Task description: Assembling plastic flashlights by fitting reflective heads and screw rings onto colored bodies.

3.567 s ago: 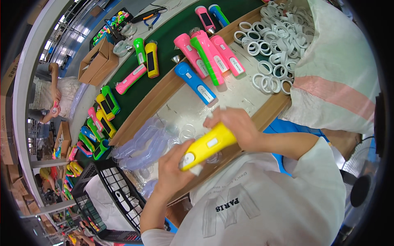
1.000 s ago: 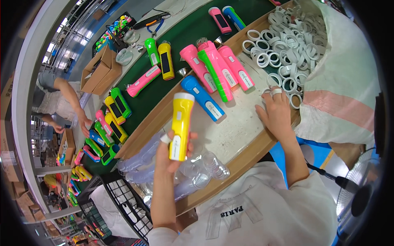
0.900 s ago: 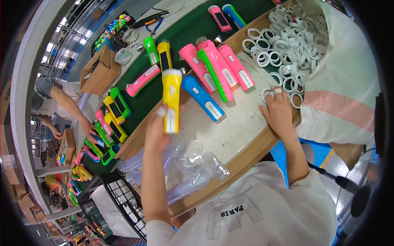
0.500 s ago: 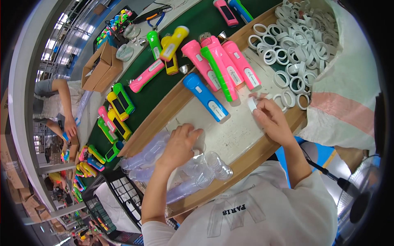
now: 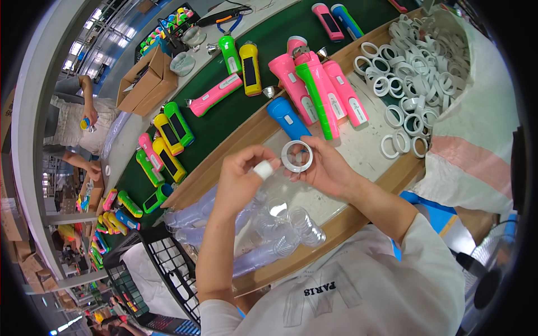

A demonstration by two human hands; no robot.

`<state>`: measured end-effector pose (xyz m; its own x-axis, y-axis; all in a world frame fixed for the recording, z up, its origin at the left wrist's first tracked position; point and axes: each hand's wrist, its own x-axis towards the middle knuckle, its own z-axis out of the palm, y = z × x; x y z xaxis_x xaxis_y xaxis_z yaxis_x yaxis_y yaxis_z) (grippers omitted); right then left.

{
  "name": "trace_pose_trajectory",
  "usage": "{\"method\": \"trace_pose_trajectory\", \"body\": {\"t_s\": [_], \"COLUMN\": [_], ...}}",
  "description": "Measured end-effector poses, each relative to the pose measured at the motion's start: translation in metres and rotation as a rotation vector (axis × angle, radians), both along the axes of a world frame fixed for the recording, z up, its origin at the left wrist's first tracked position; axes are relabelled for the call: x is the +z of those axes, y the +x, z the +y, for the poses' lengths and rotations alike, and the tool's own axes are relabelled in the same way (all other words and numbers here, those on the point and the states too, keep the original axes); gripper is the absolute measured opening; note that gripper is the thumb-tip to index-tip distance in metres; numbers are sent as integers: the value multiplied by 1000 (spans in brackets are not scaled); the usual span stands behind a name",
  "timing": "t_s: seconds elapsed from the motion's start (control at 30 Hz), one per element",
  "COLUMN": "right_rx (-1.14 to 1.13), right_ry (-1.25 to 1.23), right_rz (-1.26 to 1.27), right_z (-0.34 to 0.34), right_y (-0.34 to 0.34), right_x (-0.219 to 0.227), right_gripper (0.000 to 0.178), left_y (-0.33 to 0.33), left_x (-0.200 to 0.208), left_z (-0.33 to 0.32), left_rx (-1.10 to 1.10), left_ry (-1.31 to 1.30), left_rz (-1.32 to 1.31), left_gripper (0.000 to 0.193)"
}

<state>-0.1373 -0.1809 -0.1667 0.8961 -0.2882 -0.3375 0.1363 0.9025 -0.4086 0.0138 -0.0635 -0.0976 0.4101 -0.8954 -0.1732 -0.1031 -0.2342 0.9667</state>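
Upright between the fingers of my right hand [image 5: 329,171] is a white ring [image 5: 297,169], its opening facing me. Whether a clear disc sits inside it I cannot tell. Close on its left, my left hand [image 5: 238,176] is closed, fingers bent. A small white piece [image 5: 263,169] shows at its fingertips; whether it is held or worn is unclear. Below both hands lie stacks of clear round discs [image 5: 305,227], some in clear plastic sleeves [image 5: 196,215]. Just beyond the right hand lies a blue flashlight [image 5: 290,119], partly hidden, beside pink flashlights [image 5: 348,95] and a pink-and-green one [image 5: 319,103].
A heap of white rings [image 5: 414,73] lies at the right by a white woven sack [image 5: 476,123]. Flashlights line the green belt [image 5: 207,131] behind the tray's wooden rim [image 5: 224,151]. A black crate [image 5: 168,257] stands lower left, and another person's hand [image 5: 89,115] shows far left.
My right hand has brought the white ring leftward to my left hand, which has risen from the clear discs. A yellow flashlight that was in the air over the belt is no longer there.
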Motion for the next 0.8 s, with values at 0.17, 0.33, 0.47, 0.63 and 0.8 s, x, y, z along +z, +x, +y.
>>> {"method": "trace_pose_trajectory", "body": {"t_s": [0.17,0.33,0.47,0.63,0.8], "right_rx": [-35,-75,-88,-26,-27], "right_ry": [90,96,63,29,14], "right_rz": [-86,-71,-46,-56,-115], "right_z": [-11,-15,-18,-16,-14], "right_y": [1,3,3,1,2], "right_x": [-3,7,8,8,0], "right_gripper": [40,35,35,41,43], "left_y": [37,122,117,149,173], "left_x": [-27,-78,-100,-90,-80], "left_z": [-68,-157,-201,-221,-183], "left_rx": [82,170,245,295,304], "left_ry": [-183,66,456,603,590], "left_rz": [-430,-1099,-1338,-1123,-881], "left_gripper": [16,46,81,86,83]}}
